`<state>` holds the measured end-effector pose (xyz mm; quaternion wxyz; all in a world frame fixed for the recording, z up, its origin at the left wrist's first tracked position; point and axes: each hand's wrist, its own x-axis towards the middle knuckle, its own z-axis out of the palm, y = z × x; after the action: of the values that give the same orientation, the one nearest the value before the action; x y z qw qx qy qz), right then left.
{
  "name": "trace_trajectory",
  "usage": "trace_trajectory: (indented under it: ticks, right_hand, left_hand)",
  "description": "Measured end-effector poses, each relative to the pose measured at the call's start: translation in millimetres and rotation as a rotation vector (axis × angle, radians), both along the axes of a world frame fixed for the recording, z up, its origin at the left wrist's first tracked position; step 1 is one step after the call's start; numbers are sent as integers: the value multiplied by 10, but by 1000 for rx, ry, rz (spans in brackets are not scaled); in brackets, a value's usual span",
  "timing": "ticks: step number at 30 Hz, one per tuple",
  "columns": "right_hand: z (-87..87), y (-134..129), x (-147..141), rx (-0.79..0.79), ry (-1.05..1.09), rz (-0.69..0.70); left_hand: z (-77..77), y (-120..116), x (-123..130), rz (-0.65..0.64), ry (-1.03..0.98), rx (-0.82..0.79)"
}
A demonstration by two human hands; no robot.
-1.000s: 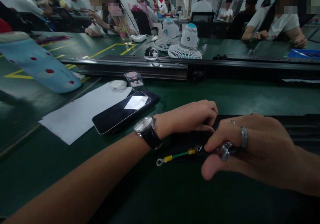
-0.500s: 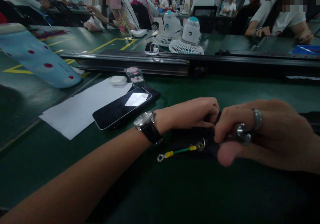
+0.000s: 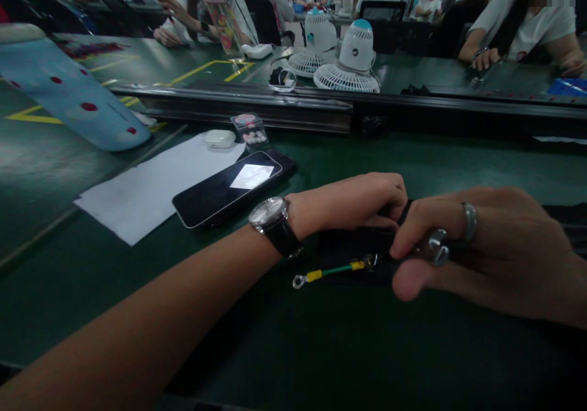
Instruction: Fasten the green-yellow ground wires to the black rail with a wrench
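Observation:
My right hand, with a ring on one finger, is closed on a small metal open-end wrench. The wrench's forked end sticks out between thumb and fingers, and its other end is hidden. My left hand, a watch on its wrist, has its fingers curled down on a dark black part lying on the table. A short green and yellow ground wire with ring terminals runs out from the black part. One terminal lies free at the left; the other sits at a fastener near my right fingertips.
A phone, white paper, an earbud case and a small clear packet lie left. Beyond them stretches a dark metal rail, with fans behind. A blue pouch stands far left; people sit opposite.
The view has tilted slightly. The wrench's forked end has turned and shifted a little left within my right hand. My left hand keeps its hold on the black part.

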<state>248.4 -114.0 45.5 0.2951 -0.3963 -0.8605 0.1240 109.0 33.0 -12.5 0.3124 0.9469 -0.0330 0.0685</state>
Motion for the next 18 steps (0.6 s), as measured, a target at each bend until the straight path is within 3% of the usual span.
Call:
trace_trajectory:
  ticks: [5, 12, 15, 18]
  right_hand:
    - [-7, 39, 20, 11, 15, 68]
    - [22, 105, 91, 36, -195, 340]
    - [77, 95, 130, 8, -114, 304]
    - [111, 92, 158, -23, 6, 180]
  left_hand:
    - [18, -10, 3, 12, -4, -7]
    - [111, -39, -17, -7, 32, -3]
    - [105, -26, -15, -11, 39, -23]
    - [75, -12, -1, 0, 41, -58]
